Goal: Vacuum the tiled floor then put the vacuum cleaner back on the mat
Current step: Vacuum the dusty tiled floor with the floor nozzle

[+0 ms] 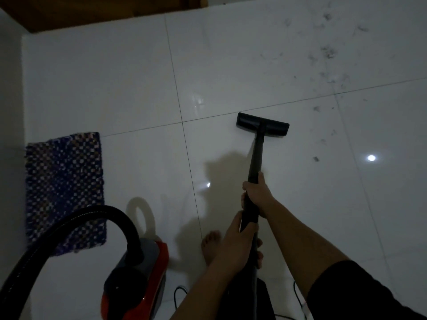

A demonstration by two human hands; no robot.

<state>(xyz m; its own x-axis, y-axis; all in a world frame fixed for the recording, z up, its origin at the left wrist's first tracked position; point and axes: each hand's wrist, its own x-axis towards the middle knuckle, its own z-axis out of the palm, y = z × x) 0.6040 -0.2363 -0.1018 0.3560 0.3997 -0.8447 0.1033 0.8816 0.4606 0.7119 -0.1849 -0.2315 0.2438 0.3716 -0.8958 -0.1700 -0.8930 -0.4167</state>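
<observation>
1. Head view, closest to us: the red vacuum cleaner (138, 280) body sits on the bare tiled floor (129, 93) beside our foot, off the mat, its hose (69, 218) arching up on the left.
2. Both hands are wrapped tight around the black wand (255, 158): left hand (238, 241) lower down, right hand (258, 195) higher up.
3. The woven mat (64, 188) lies on the left by the wall, nothing on it.
4. The floor head (262, 124) rests flat mid-floor, well short of the mess.
5. Farthest out, dust and hair clumps (328, 51) still litter the tiles at upper right, so we reckon vacuuming has barely started, and parking it comes later.
</observation>
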